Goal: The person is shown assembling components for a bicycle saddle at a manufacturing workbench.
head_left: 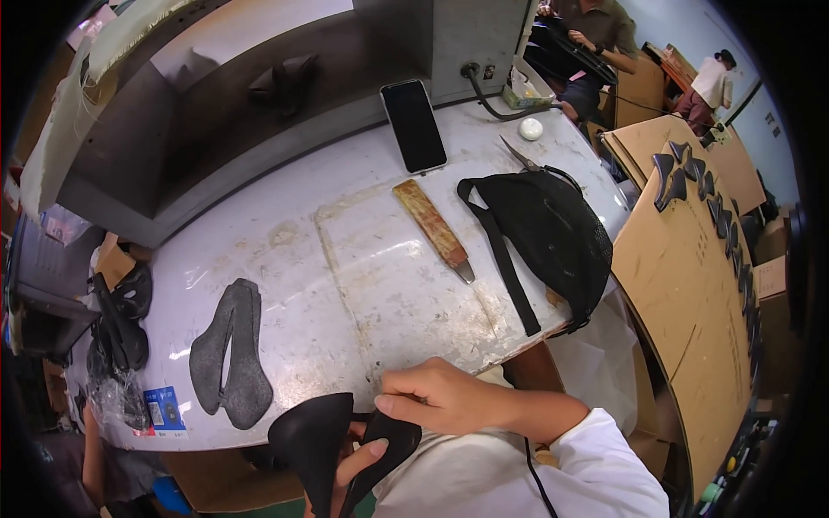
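A black bicycle saddle [313, 432], split down its middle, is held in front of my body at the table's near edge. My left hand [356, 466] grips it from below, with fingers showing between its two halves. The fingers of my right hand [440, 393] are closed at the saddle's right upper edge, partly covering it. Whether they also pinch something small is hidden. On the table to the left lies a grey saddle-shaped piece [246, 345] with a long slot. Beyond my right hand rests a knife [432, 229] with a wrapped handle.
A phone [414, 125], a black waist bag [557, 233], scissors [521, 155] and a white round object [530, 129] lie farther back. A grey metal housing [285, 95] borders the far side. Cardboard [673, 285] at right bears several saddles. Other people are nearby.
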The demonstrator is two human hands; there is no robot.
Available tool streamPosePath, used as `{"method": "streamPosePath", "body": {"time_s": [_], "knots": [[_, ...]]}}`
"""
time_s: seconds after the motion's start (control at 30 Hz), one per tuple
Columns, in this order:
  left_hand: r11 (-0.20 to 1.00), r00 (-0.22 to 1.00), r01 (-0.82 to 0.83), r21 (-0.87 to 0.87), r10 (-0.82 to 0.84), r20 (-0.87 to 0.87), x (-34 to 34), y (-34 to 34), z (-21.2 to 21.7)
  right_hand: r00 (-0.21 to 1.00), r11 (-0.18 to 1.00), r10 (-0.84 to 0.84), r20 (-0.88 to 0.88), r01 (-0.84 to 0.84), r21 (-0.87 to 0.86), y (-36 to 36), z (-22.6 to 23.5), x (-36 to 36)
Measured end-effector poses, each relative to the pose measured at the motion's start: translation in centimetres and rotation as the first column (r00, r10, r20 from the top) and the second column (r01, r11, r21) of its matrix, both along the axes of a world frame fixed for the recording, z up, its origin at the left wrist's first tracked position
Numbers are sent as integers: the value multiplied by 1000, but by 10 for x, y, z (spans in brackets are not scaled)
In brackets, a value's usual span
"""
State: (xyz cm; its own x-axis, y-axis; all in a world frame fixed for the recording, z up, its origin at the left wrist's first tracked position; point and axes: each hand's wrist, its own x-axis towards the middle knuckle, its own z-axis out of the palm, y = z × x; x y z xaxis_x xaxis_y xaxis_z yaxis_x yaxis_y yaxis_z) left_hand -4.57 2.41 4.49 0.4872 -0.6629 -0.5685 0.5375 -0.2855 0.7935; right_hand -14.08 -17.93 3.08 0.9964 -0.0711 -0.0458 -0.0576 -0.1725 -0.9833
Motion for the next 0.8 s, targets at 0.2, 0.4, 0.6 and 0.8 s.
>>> {"method": "streamPosePath", "body": {"time_s": [0.2, 0.4, 0.6, 0.8], "knots": [[991, 987, 133, -27, -135, -93, 8, 10, -4, 969, 737, 245, -13, -178, 652, -1, -10, -5], [1000, 998, -8, -29, 6, -67, -12, -8, 2, 964, 548, 202, -172, 34, 836, 18, -15, 3], [980, 987, -141, -143, 128, -97, -15, -15, 1, 952, 895, -284, 116, 220, 388, 26, -12, -2], [964, 960, -202, -172, 230, 162, -28, -10, -5, 993, 858, -117, -30, 116, 501, 29, -9, -4]]}}
